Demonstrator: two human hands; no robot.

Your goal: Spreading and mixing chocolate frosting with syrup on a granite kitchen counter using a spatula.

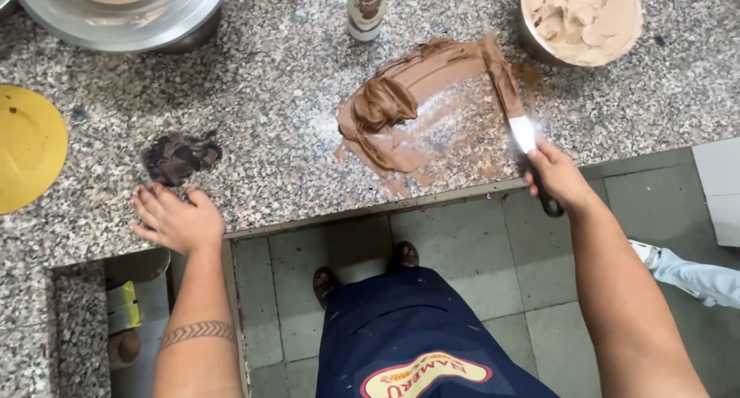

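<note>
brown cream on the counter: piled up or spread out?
Partly spread: the brown cream lies smeared flat across the counter, with one heaped ridge at its left.

Bakery or cake kitchen. Speckled granite table (270, 97) smeared with brown cream (401, 105); bowl (582, 20) of paler cream; steel bowl (123, 16); yellow cake boards (27, 147); palette knife (518, 128); sauce bottle (364, 9). Grey tiled floor (462, 251) below.

My desk (270, 82) is speckled grey granite. The cream (408, 97) on it is brown, the spatula (512, 109) silver with black handle, the plate (27, 147) yellow.
</note>
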